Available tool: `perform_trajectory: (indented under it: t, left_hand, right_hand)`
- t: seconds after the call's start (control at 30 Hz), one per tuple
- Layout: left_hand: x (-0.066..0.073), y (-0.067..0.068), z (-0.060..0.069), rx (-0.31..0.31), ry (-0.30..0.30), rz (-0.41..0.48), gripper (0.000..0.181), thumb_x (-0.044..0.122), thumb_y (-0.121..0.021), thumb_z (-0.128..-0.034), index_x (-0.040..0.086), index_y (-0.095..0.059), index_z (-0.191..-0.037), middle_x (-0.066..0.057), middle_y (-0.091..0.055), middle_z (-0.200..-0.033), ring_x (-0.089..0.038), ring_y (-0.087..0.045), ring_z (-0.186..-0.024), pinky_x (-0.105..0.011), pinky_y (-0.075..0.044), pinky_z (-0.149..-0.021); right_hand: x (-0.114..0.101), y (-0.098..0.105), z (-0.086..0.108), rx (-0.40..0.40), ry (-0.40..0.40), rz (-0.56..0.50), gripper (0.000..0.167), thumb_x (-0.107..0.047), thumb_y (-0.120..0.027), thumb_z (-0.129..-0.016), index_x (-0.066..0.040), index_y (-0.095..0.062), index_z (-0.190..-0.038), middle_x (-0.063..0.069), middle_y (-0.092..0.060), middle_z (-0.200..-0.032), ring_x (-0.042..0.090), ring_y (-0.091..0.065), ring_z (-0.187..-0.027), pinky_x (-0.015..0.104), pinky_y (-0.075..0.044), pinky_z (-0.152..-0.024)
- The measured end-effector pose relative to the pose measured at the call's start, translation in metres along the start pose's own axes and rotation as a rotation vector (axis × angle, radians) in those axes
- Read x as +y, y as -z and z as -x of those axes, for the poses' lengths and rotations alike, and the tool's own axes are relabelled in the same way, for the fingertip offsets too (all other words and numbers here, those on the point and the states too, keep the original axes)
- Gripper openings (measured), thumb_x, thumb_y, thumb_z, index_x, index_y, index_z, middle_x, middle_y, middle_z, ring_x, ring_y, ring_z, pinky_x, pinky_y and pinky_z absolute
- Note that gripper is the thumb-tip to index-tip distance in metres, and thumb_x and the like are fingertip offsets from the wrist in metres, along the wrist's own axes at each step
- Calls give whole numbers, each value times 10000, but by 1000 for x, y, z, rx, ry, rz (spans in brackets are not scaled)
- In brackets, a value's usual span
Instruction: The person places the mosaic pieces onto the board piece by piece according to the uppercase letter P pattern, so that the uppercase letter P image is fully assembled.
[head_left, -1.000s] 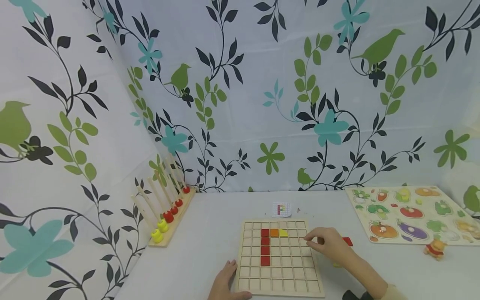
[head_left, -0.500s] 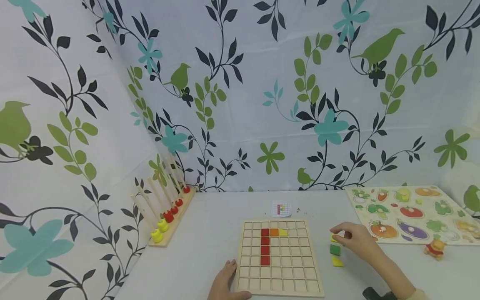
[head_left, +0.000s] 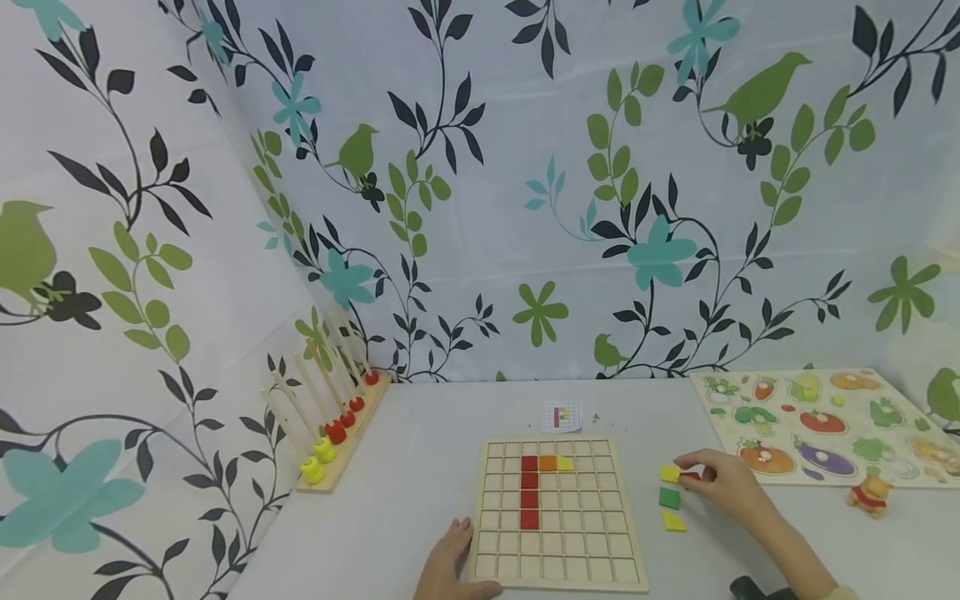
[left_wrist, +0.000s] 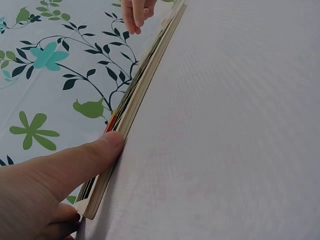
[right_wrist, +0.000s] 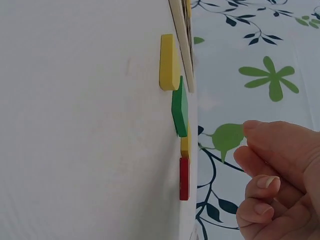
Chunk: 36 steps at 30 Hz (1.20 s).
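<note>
Spread at the near left corner of the wooden grid board (head_left: 585, 546), the left hand (head_left: 444, 567) touches its edges; in the left wrist view the thumb of that hand (left_wrist: 55, 180) lies straight against the rim. On the board, red tiles (head_left: 529, 500) form a column, with an orange tile (head_left: 548, 463) and a yellow tile (head_left: 566, 464) beside its top. The right hand (head_left: 723, 487) hovers by a loose red tile (head_left: 690, 476); in the right wrist view this hand (right_wrist: 280, 175) has loosely bent fingers holding nothing, apart from the red tile (right_wrist: 184, 179).
Loose yellow (head_left: 673, 522) and green (head_left: 670, 498) tiles lie right of the board. A pattern card (head_left: 562, 417) is behind it. A peg stand with beads (head_left: 348, 433) stands left; a vegetable puzzle (head_left: 825, 442) and a small bear figure (head_left: 871, 497) are at the right.
The right hand has moved from the board's right edge rightward to the loose tiles, uncovering green and yellow ones. The left hand stays at the board's corner.
</note>
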<state>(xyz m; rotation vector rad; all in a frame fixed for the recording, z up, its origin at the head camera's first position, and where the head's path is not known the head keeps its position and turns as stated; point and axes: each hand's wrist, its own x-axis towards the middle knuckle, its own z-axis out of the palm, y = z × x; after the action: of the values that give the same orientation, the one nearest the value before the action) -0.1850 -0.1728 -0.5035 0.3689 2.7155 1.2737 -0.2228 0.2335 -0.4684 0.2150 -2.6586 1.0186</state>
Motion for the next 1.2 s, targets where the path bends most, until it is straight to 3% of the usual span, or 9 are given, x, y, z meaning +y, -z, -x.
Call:
perform_trajectory:
  t: [0.2,0.47,0.73,0.9,1.2]
  left_hand:
    - [1,0,-1,2,-8,-9,909,442,-741,-680,-100,-363,-1304,-267,-328,-1348,-470,-192,-1246,-639,-181,-960]
    - [6,0,-1,2,32,-3,952,447,-762,-636,-91,-360,-1310,-260,-316,-1358,-478,-193,-1240,-645,-184,-953]
    - [4,2,0,-3,9,-8,934,443,-754,-655,-95,-358,-1309,-264,-313,-1358,-475,-188,-1243,-644,-177,-956]
    - [2,1,0,-4,2,-12,923,438,-755,-659,-94,-366,-1305,-263,-317,-1356,-474,-193,-1243,-644,-181,-955]
    - [2,2,1,-8,3,-4,911,431,-755,-665,-96,-370,-1301,-273,-316,-1351,-483,-189,-1239,-650,-175,-953]
  right_hand:
    - [8,1,1,-25,-20,-4,255,-49,-718,-725,-13,-664,-972,-40,-480,-638,96,-389,-534,203,-332,-422]
    - [20,1,1,-58,-57,-13,290,-53,-719,-726,-6,-638,-1001,-18,-455,-644,114,-392,-513,209,-344,-407]
    - [29,0,3,-117,-139,-10,333,-27,-706,-712,20,-617,-1029,68,-561,-883,162,-398,-596,240,-331,-446]
    - [31,-2,4,-142,-177,-14,339,-22,-696,-718,16,-613,-1044,43,-551,-851,165,-407,-621,247,-343,-463]
    - [30,-2,4,-135,-150,-15,285,-24,-688,-725,19,-624,-999,67,-589,-889,162,-420,-624,234,-367,-467]
